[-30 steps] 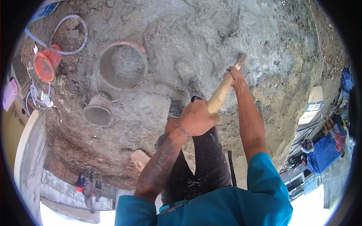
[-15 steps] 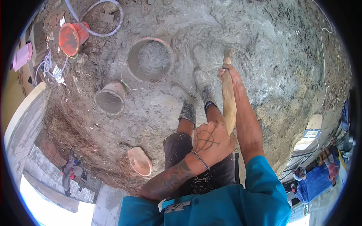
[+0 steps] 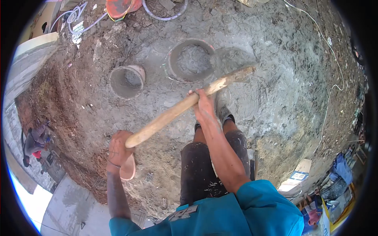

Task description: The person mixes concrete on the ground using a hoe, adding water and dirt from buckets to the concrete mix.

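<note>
Within the right fingers (image 3: 201,94), end against left hand (image 3: 118,148), a wooden handle (image 3: 165,117).

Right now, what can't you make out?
All in the head view:
- Far end of the wooden handle: mud-grey against mud, so I can't tell what it carries.
- Oval pinkish-brown object: upper part hidden by the left hand.
- Orange bucket: cut off by the top edge.
- Blue-and-white label: lettering too small.
- Person at far left: too small and blurred to tell what they're doing.
</note>
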`<act>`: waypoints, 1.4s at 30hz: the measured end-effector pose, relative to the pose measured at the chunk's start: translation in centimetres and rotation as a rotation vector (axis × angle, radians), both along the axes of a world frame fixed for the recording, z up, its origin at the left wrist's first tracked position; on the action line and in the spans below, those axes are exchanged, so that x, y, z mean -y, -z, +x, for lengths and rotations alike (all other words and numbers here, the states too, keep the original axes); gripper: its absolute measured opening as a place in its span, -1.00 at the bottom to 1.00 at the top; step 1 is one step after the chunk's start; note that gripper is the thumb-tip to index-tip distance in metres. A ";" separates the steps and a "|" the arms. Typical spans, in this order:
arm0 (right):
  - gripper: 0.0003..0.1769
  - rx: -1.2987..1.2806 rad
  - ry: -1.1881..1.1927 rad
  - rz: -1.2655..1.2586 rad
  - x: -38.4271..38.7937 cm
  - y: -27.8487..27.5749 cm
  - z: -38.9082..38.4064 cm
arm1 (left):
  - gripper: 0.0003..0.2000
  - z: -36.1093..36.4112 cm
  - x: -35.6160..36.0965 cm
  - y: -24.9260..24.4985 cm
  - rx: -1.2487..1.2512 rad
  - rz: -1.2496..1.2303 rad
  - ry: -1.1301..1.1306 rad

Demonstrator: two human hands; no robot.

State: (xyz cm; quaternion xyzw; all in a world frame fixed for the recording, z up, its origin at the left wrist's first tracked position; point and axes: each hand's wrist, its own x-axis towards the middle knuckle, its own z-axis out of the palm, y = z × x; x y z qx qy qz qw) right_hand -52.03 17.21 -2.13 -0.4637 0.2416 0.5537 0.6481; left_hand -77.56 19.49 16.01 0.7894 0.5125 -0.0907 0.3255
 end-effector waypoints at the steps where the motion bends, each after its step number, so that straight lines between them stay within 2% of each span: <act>1: -0.72 -0.009 -0.035 0.009 -0.7 0.1 -1.9 | -0.77 -2.8 -0.1 1.4 0.011 0.066 -0.004; 3: -0.65 -0.024 -0.082 0.023 -1.9 0.9 -4.5 | -0.80 -8.0 -0.1 4.5 -0.038 0.085 -0.012; 7: -0.57 -0.101 -0.239 -0.009 -2.9 2.3 -6.6 | -0.87 -10.8 -0.2 6.8 -0.136 0.146 -0.035; 9: -0.55 -0.054 -0.229 -0.012 -2.8 2.3 -5.2 | -0.85 -9.3 -0.8 5.8 -0.133 0.090 -0.032; 12: -0.57 0.060 -0.014 -0.077 0.1 1.8 0.8 | -0.80 -3.5 0.0 5.3 -0.082 -0.020 0.093; 14: -0.64 0.051 0.031 -0.158 3.1 1.0 5.2 | -0.78 3.5 1.7 4.1 -0.049 -0.206 0.159; 16: -0.73 0.125 0.140 -0.269 7.7 3.3 11.3 | -0.78 12.6 4.9 3.6 0.093 -0.326 0.171; 18: -0.73 0.196 0.159 -0.391 14.0 6.1 18.9 | -0.72 20.6 9.2 5.2 0.044 -0.572 0.205; 19: -0.77 0.227 0.160 -0.477 17.6 8.6 23.1 | -0.71 24.5 11.9 7.0 0.132 -0.577 0.257; 20: -0.80 0.247 0.157 -0.559 20.3 8.8 27.4 | -0.71 29.0 14.4 8.3 0.131 -0.595 0.294; 21: -0.82 0.266 0.070 -0.750 22.9 9.5 31.8 | -0.70 33.5 16.6 9.5 0.099 -0.680 0.293; 22: -0.82 0.271 0.053 -0.744 26.6 11.8 35.9 | -0.68 37.4 19.2 11.2 0.163 -0.712 0.254; 23: -0.79 0.314 -0.136 -0.873 29.5 13.1 40.2 | -0.65 41.1 21.7 13.1 0.265 -0.740 0.194; 24: -0.84 0.331 -0.181 -0.911 31.4 13.9 43.7 | -0.64 44.4 24.6 15.6 0.300 -0.768 0.156; 25: -0.86 0.317 -0.370 -0.969 34.1 15.8 47.5 | -0.66 47.9 26.0 17.0 0.295 -0.883 0.051; 26: -0.87 0.359 -0.424 -0.951 36.0 18.0 50.4 | -0.68 50.9 27.0 18.5 0.287 -0.986 -0.055; 27: -0.86 0.363 -0.556 -1.000 37.2 20.0 52.9 | -0.70 53.2 28.3 20.5 0.277 -1.018 -0.115; 29: -0.84 0.315 -0.625 -1.064 39.0 25.9 56.0 | -0.73 55.3 29.1 24.1 0.239 -1.063 -0.192; 30: -0.85 0.275 -0.605 -1.032 36.7 25.4 55.6 | -0.69 55.6 28.5 25.1 0.211 -1.064 -0.216; 32: -0.84 0.300 -0.689 -0.983 32.9 25.0 53.7 | -0.65 54.4 26.6 24.5 0.157 -1.066 -0.234; 34: -0.84 0.322 -0.755 -0.983 29.7 24.3 51.3 | -0.65 53.3 22.8 22.3 0.055 -1.174 -0.323; 35: -0.84 0.234 -0.619 -0.849 28.8 23.8 50.2 | -0.65 53.8 21.9 20.2 0.053 -1.167 -0.327; 36: -0.84 0.156 -0.486 -0.705 27.3 23.3 49.4 | -0.64 54.1 21.1 17.8 0.035 -0.989 -0.261; 37: -0.84 0.116 -0.478 -0.657 25.6 22.7 48.5 | -0.64 54.1 20.5 15.9 0.013 -0.807 -0.201; 40: -0.83 0.061 -0.553 -0.575 21.5 20.6 46.2 | -0.62 53.9 20.0 12.9 -0.029 -0.691 -0.259; 42: -0.77 -0.150 -0.312 -0.485 20.9 20.2 45.0 | -0.60 54.2 20.4 11.1 -0.024 -0.735 -0.315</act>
